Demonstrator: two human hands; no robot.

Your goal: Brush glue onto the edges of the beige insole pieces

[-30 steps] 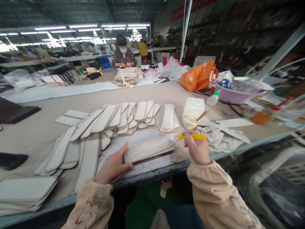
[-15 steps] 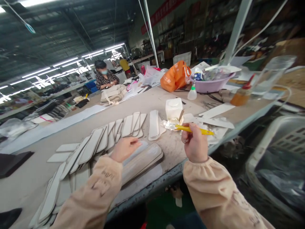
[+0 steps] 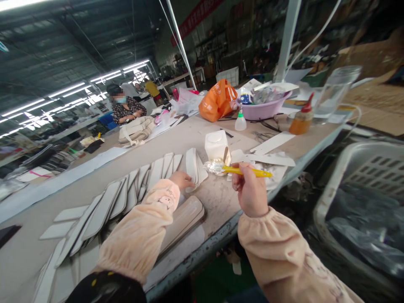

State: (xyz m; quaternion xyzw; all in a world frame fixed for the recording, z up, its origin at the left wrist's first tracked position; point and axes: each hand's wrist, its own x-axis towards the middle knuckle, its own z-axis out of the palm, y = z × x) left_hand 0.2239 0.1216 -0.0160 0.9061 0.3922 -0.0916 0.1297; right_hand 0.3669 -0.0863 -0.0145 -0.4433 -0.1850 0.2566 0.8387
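My left hand (image 3: 183,180) reaches to the near end of a small pile of pale, round-cornered strips (image 3: 191,166), its fingers bent and closed at the edge of the top strip. In my right hand (image 3: 251,189) is a paint brush (image 3: 246,170) with a yellow handle, held level. White paste coats its bristles, which lie at the front of a white plastic container (image 3: 217,143). A brown stick (image 3: 225,155) stands there too. Under my left forearm lies a stack of longer beige strips (image 3: 184,223), partly hidden by the sleeve.
Overlapping rows of pale strips (image 3: 118,198) spread over the left of the table. Behind the container are an orange bag (image 3: 217,101), a purple basin (image 3: 263,110), a small bottle (image 3: 240,122) and an amber glue bottle (image 3: 301,121). A grey crate (image 3: 322,202) stands right. A masked person (image 3: 126,105) sits beyond.
My left hand has moved forward from above the long beige stack to the small pile, whose strips are now more fanned. The brush stays by the container. The view has shifted to the right.
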